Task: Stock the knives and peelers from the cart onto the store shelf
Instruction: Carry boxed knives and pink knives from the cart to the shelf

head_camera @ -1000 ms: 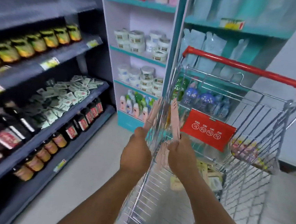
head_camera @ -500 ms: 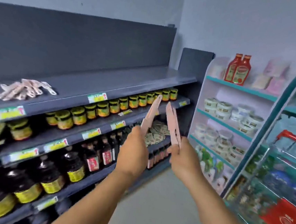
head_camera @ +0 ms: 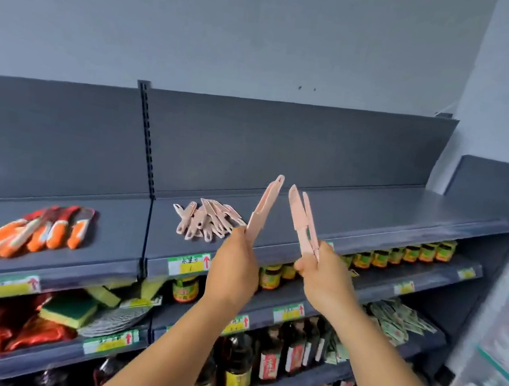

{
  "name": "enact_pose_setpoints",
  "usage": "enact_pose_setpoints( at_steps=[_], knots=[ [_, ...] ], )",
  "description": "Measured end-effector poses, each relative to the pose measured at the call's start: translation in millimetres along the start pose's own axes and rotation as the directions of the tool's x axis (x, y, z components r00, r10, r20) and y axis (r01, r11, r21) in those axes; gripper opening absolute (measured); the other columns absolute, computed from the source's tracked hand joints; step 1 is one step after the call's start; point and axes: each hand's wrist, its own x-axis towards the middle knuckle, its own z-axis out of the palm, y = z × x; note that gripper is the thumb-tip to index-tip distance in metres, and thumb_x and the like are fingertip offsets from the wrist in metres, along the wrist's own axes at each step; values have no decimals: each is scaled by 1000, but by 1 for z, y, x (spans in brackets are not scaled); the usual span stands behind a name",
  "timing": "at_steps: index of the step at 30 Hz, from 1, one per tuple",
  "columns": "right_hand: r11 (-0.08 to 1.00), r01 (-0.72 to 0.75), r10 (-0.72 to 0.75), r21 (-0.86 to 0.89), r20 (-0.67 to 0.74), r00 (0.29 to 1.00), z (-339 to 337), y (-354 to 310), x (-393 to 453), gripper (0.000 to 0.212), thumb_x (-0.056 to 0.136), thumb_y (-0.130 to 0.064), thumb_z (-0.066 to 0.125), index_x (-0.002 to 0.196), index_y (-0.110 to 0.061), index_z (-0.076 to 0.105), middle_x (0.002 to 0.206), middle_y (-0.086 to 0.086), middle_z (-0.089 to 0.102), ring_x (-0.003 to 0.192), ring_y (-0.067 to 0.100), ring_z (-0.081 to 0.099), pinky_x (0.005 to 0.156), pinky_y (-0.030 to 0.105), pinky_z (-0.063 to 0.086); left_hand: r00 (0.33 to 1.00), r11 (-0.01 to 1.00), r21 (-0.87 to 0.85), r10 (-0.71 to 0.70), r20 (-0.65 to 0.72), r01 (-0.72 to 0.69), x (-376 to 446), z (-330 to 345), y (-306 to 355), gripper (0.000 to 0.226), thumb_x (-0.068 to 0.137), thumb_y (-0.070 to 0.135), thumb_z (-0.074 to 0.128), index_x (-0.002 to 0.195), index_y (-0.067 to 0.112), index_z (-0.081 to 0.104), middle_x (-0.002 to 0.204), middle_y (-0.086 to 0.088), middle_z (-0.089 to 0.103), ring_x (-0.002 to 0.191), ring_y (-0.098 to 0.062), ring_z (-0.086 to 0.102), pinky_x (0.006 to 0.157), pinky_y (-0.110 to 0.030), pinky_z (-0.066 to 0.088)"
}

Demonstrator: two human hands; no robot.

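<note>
My left hand (head_camera: 235, 264) grips a pale pink knife (head_camera: 264, 207) that points up and to the right. My right hand (head_camera: 324, 276) grips two pale pink utensils (head_camera: 302, 219) held together, pointing up and to the left. Both hands are raised in front of the grey top shelf (head_camera: 353, 215). A pile of several matching pink knives and peelers (head_camera: 207, 221) lies on that shelf just left of my left hand. The cart is out of view.
Several orange-handled knives (head_camera: 36, 231) lie on the top shelf at the left. Below are jars (head_camera: 396, 258), dark sauce bottles (head_camera: 268, 356), sponges (head_camera: 71, 309) and green sachets (head_camera: 399, 320). A teal-edged white shelf unit (head_camera: 498, 356) stands at the right. The top shelf's right half is bare.
The view has swung left from the cart to face the grey shelves. Both hands, still holding the pink utensils, have risen to top-shelf height near the pink pile.
</note>
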Motion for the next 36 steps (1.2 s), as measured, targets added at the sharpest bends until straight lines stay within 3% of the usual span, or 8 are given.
enact_pose_setpoints(
  at_steps=[3,7,11,15,18,24,31,36],
  knots=[
    [998,32,-30,-52,40,999,28,-26,28,19,101,-20,36,100,-10,52,87,0,58,73,20,52,60,32,38,997,996,41,-78,-23,79,31,-18,-25,13,95,3,39,101,13,44,96,-8,53,78,-29,51,63,-38,42],
    [990,76,-65,-119,96,993,62,-53,68,19,102,-19,34,107,-9,50,99,5,56,80,24,51,62,30,35,978,972,116,-200,-56,206,73,-25,-49,34,94,3,42,128,8,45,127,-14,47,101,-35,56,78,-37,45],
    [972,122,-91,-202,160,983,97,-65,115,21,102,-19,34,113,-8,48,111,10,55,83,24,49,67,32,37,952,941,151,-291,-93,302,108,-24,-69,40,95,7,40,135,9,42,122,-14,49,92,-31,55,75,-34,44],
    [953,160,-97,-257,243,965,132,-71,159,23,99,-12,41,120,-6,48,121,12,52,99,29,56,72,32,41,923,894,227,-371,-105,386,141,-15,-85,40,95,12,42,135,12,40,123,-13,50,115,-32,44,88,-38,43],
    [944,164,-80,-286,285,955,155,-73,187,29,94,-7,48,124,-6,45,122,12,53,102,29,58,78,36,51,902,872,231,-420,-105,432,162,-5,-95,48,95,13,44,141,19,34,125,-13,48,119,-32,40,89,-39,43],
    [926,176,-45,-333,368,929,179,-68,218,43,89,-2,53,130,-7,41,128,12,48,112,32,54,88,40,49,897,850,292,-434,-83,438,183,13,-106,50,98,30,44,145,30,28,129,-13,38,116,-32,44,86,-37,44],
    [827,270,-44,-493,421,906,182,-59,222,70,81,-2,64,142,-11,32,138,9,33,124,28,36,98,36,41,917,742,562,-390,-81,365,185,24,-117,42,97,21,39,138,19,38,127,-10,44,119,-28,36,92,-32,38],
    [827,333,-145,-453,401,904,177,-57,213,51,101,-33,33,149,-20,20,151,2,27,133,26,29,106,38,29,951,768,573,-303,-68,285,185,27,-125,49,95,19,41,143,19,31,143,-10,40,127,-28,36,104,-35,31]
  ],
)
